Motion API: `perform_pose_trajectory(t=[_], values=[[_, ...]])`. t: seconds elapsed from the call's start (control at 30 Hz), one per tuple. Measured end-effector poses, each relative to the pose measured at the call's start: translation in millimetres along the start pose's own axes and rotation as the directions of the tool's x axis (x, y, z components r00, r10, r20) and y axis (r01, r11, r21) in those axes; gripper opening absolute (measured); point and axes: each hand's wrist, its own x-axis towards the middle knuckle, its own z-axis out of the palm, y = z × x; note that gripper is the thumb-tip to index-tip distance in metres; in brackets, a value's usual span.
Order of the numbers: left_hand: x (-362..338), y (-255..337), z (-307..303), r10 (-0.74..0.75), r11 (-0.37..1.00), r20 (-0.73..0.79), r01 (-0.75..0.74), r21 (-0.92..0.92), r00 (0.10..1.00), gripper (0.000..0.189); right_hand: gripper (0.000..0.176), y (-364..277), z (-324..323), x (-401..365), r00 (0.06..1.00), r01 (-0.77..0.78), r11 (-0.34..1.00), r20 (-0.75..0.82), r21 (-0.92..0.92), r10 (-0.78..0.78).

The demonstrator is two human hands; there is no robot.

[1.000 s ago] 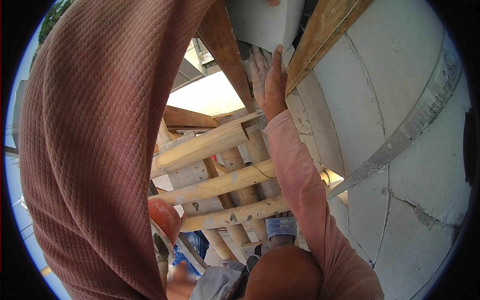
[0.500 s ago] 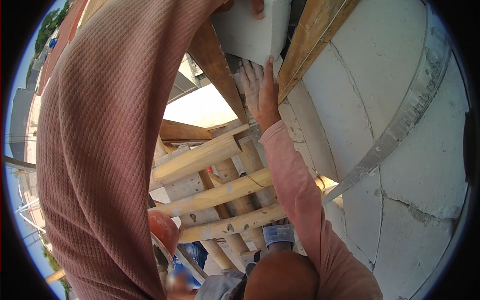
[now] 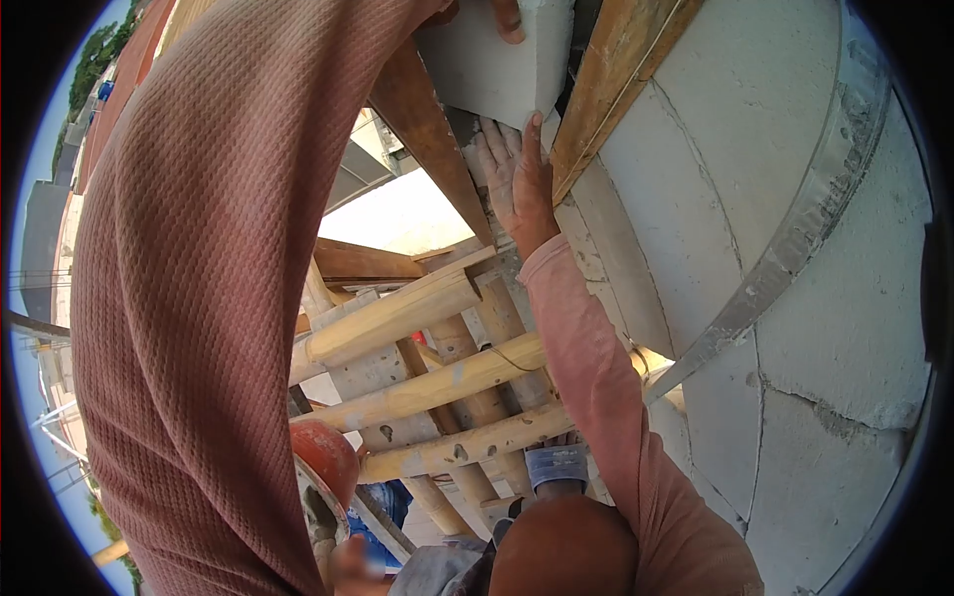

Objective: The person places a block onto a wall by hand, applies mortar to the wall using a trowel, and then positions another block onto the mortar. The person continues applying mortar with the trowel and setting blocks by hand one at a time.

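A pale grey-white block (image 3: 497,65) with a dusty corner sits at the top, between two wooden boards. My left hand (image 3: 507,20) is mostly cut off by the top edge and my raised sleeve; one fingertip presses on the block's face. From below, my right hand (image 3: 517,189) supports the block's lower end, palm toward me. Its fingers reach under the bottom edge, and the thumb lies against the lower corner. One brown board (image 3: 427,139) slants down left of the block, another board (image 3: 621,89) on the right.
A wall of large pale blocks (image 3: 715,179) fills the right, crossed by a curved grey strip (image 3: 795,248). Below are bamboo poles (image 3: 447,387) lashed into scaffolding. Lower left, a round orange object (image 3: 328,457) is near another person (image 3: 368,571), whose face is blurred.
My hands and the block hold almost the same position. The view has shifted very slightly, and the orange object and the person below appear a little displaced.
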Motion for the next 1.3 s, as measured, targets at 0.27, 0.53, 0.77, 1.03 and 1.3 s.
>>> perform_pose_trajectory(t=[0.27, 0.53, 0.77, 1.03, 1.3], values=[[-7, -1, 2, -0.019, 1.0, 0.0, 0.019, -0.018, 1.0, 0.1, 0.107, -1, -3, 0, 1.0, -0.015, 1.0, 0.017, -0.002, 0.015], [-12, 0, 5, -0.033, 0.999, 0.005, 0.033, -0.041, 0.999, 0.099, 0.091, -18, -11, -2, 0.994, -0.098, 0.995, 0.055, 0.021, 0.097], [-21, -1, 8, -0.053, 0.996, 0.003, 0.053, -0.068, 0.999, 0.098, 0.077, -29, -17, -1, 0.982, -0.19, 0.97, 0.049, 0.15, 0.185], [-53, -6, 17, -0.097, 0.989, -0.001, 0.096, -0.11, 0.995, 0.097, 0.089, -30, -11, -6, 0.969, -0.246, 0.942, 0.043, 0.229, 0.242], [-64, -6, 20, -0.116, 0.987, -0.009, 0.115, -0.116, 0.993, 0.096, 0.083, -12, -5, -13, 0.964, -0.267, 0.957, 0.047, 0.115, 0.263]])
